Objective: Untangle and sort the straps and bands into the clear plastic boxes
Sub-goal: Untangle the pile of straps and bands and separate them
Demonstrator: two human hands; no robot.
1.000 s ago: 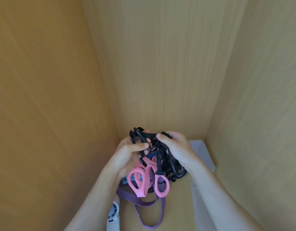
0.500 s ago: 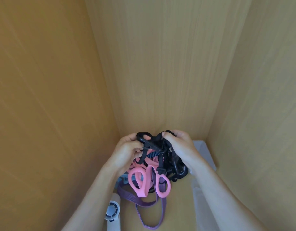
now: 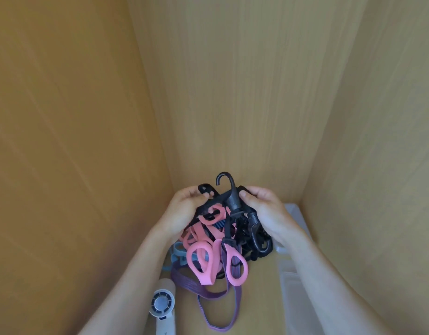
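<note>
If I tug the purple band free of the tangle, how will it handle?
Probably floppy: the purple band lies in slack loops on the wooden floor. It likely stretches, being flat and ribbed. It may snag, since it runs through a pink handle in the bundle.

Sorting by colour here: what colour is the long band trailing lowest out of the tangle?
Purple with darker lengthwise stripes; the long band shows best in the head view.

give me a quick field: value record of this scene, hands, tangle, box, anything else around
setting: wooden shelf corner
left hand: grips the tangle's left side
right hand: pinches the black hook at its base
tangle: black straps, pink loops, purple band hanging low, all knotted together
clear box: at right, under the right arm; contents cannot be told
other: white handheld fan at lower left
</note>
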